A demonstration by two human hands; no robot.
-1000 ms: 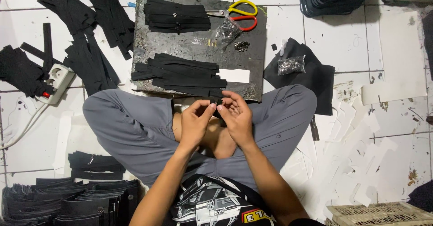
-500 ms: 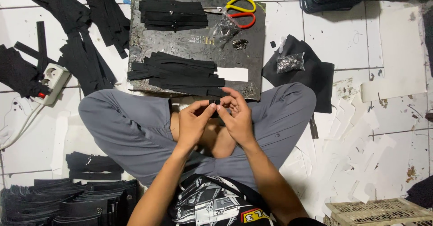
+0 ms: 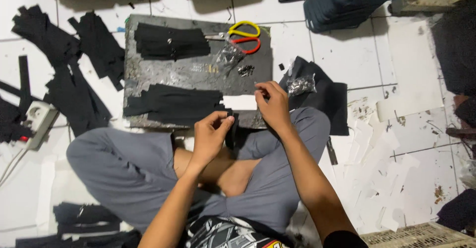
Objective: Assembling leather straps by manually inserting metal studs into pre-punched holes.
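Pinched between thumb and fingers of the left hand [image 3: 212, 134] is a black strip [image 3: 231, 129], which hangs down from the fingertips over the near edge of the board [image 3: 193, 72]. Beside it, the right hand [image 3: 272, 107] rests at the same edge with its fingers curled in; whether they hold anything small cannot be told. Both hands are near each other but apart. Between them and a little beyond lies a white card [image 3: 239, 102] on the board, next to a stack of black strips [image 3: 173, 104]. Another stack [image 3: 171, 41] lies at the board's far side, with yellow-and-red scissors [image 3: 243, 36] and a clear bag of small metal parts [image 3: 229, 55] to its right. Off the board's right edge a second such bag [image 3: 301, 84] sits on black cloth [image 3: 329, 99]. More black pieces [image 3: 74, 69] are scattered on the tiled floor to the left, near a power strip [image 3: 39, 124].
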